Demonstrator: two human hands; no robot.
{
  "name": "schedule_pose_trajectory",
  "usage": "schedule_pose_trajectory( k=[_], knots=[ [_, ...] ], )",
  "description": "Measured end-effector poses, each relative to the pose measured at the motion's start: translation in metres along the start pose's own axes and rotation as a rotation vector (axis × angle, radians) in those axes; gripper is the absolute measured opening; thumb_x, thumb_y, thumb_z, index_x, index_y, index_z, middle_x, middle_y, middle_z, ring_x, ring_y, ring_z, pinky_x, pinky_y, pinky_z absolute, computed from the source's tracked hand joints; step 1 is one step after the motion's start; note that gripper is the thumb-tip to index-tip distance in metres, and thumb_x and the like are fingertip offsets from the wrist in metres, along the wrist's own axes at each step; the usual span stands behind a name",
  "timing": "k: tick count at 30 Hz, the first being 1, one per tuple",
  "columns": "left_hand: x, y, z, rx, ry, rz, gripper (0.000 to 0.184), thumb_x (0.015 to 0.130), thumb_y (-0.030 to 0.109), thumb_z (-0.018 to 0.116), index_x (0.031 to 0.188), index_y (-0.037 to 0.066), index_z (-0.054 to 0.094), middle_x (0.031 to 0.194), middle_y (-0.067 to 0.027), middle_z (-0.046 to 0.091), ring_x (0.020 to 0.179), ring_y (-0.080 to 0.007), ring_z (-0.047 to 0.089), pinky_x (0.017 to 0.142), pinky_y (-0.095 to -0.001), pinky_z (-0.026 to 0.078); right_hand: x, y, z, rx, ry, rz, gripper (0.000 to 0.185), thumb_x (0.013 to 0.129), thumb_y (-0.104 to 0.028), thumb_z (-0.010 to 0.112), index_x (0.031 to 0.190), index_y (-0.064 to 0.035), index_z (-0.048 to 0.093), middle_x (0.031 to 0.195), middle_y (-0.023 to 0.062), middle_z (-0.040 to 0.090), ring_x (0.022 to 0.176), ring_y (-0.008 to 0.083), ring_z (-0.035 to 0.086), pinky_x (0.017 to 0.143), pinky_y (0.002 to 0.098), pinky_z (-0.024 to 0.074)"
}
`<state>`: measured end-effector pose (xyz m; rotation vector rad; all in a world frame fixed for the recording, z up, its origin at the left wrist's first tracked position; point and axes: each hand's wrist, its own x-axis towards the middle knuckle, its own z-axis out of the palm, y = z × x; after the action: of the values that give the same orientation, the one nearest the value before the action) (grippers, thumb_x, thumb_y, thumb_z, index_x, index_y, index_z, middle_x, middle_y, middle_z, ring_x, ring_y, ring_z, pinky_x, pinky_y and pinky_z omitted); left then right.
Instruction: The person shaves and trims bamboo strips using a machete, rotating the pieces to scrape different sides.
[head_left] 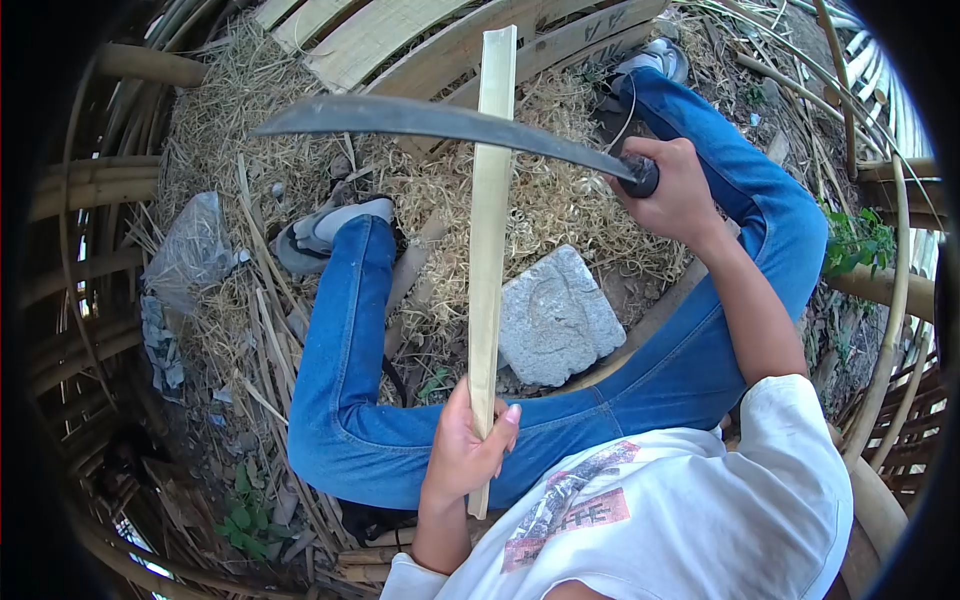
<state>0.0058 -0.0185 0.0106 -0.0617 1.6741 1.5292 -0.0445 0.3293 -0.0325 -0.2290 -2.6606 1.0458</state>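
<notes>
My left hand [468,440] is closed round the lower part of a long, pale split-bamboo strip [490,230], which stands out lengthwise in front of me. In my right hand [672,190] is the dark handle of a machete [420,120] with a long, curved grey blade. The blade points left and passes over the upper part of the strip in this view; whether it touches the strip I cannot tell. Below the blade and just right of the strip lies a squarish, pale stone block [562,315] on the ground.
Curly shavings [430,230] cover the ground between my legs. Wooden slats [400,50] stand at the far side. A clear plastic bag [190,250] lies to the left, near thin bamboo offcuts [270,330]. Bamboo poles [890,290] frame the right side.
</notes>
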Motion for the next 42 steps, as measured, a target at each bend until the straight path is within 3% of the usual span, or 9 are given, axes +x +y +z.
schedule_pose_trajectory(
  k=[4,7,11,18,21,30,31,33,42],
  knots=[
    [0.022,0.028,0.021,-0.024,-0.035,0.049,0.024,0.099,0.002,0.061,0.099,0.009,0.037,0.064,-0.0024,0.051,0.041,-0.0041,0.044,0.032,-0.0194,0.032,-0.009,-0.012,0.012,0.007,-0.101,-0.093,0.011,0.065,-0.012,0.069,0.071,-0.0068,0.062,0.06,0.0169,0.058,0.063,0.0401,0.062,0.059,0.0475,0.0481],
    [0.035,0.044,0.026,-0.267,-0.3,-0.083,0.024,0.101,0.005,0.06,0.099,0.01,0.036,0.064,-0.0039,0.052,0.039,-0.0056,0.044,0.032,-0.0197,0.032,-0.011,-0.02,0.012,-0.003,-0.108,-0.158,0.012,0.062,-0.012,0.069,0.07,-0.0077,0.061,0.06,0.0157,0.058,0.063,0.04,0.062,0.059,0.0482,0.0487],
    [0.047,0.064,0.041,-0.185,-0.337,-0.226,0.021,0.103,0.009,0.057,0.102,0.011,0.036,0.062,-0.0051,0.051,0.037,-0.0064,0.04,0.032,-0.0196,0.031,-0.014,-0.024,0.002,0.011,-0.083,-0.17,0.011,0.062,-0.012,0.068,0.069,-0.0084,0.061,0.059,0.0152,0.058,0.063,0.0403,0.062,0.06,0.0486,0.0497],
    [0.066,0.042,0.038,-0.088,-0.271,-0.057,0.023,0.104,0.021,0.062,0.1,0.01,0.042,0.058,0.0028,0.044,0.038,-0.0035,0.037,0.033,-0.0201,0.03,-0.016,-0.02,0.009,-0.087,-0.143,-0.158,0.01,0.064,-0.014,0.069,0.071,-0.0085,0.064,0.06,0.0152,0.061,0.063,0.0397,0.064,0.06,0.049,0.0513],
    [0.072,0.034,0.041,-0.129,-0.193,-0.053,0.02,0.104,0.019,0.061,0.099,0.01,0.044,0.057,0.005,0.039,0.038,-0.0027,0.036,0.032,-0.0206,0.032,-0.016,-0.019,0.008,-0.12,-0.186,-0.142,0.011,0.064,-0.015,0.069,0.072,-0.0086,0.065,0.06,0.0154,0.062,0.064,0.0395,0.065,0.061,0.0494,0.0517],
    [0.075,0.025,0.04,-0.146,-0.136,-0.012,0.022,0.103,0.014,0.061,0.095,0.01,0.041,0.063,0.0052,0.041,0.035,-0.0025,0.038,0.03,-0.0208,0.033,-0.016,-0.012,0.021,-0.105,-0.208,-0.151,0.012,0.065,-0.015,0.07,0.073,-0.0085,0.065,0.059,0.0154,0.06,0.063,0.0391,0.064,0.061,0.0495,0.0512],
    [0.075,0.023,0.037,-0.155,-0.147,-0.017,0.023,0.103,0.016,0.062,0.109,0.006,0.042,0.064,0.0044,0.043,0.036,-0.0036,0.041,0.03,-0.0213,0.035,-0.016,-0.012,0.023,-0.101,-0.204,-0.153,0.012,0.065,-0.014,0.07,0.073,-0.0086,0.064,0.059,0.0154,0.06,0.063,0.0391,0.064,0.06,0.0495,0.0511],
    [0.075,0.016,0.032,-0.172,-0.175,-0.027,0.044,0.102,0.019,0.064,0.136,-0.001,0.044,0.066,0.0028,0.047,0.037,-0.0058,0.046,0.032,-0.0224,0.039,-0.018,-0.012,0.026,-0.121,-0.206,-0.166,0.012,0.065,-0.015,0.071,0.073,-0.0086,0.064,0.059,0.0154,0.06,0.063,0.0395,0.064,0.06,0.0494,0.0507],
    [0.066,0.011,0.04,-0.112,-0.14,-0.003,0.05,0.101,0.005,0.056,0.146,-0.003,0.036,0.064,0.0001,0.052,0.036,-0.0076,0.048,0.032,-0.0251,0.041,-0.024,-0.023,0.024,-0.127,-0.222,-0.164,0.018,0.061,-0.015,0.073,0.07,-0.008,0.06,0.057,0.0153,0.058,0.062,0.0403,0.063,0.059,0.0499,0.0492]
  ],
)
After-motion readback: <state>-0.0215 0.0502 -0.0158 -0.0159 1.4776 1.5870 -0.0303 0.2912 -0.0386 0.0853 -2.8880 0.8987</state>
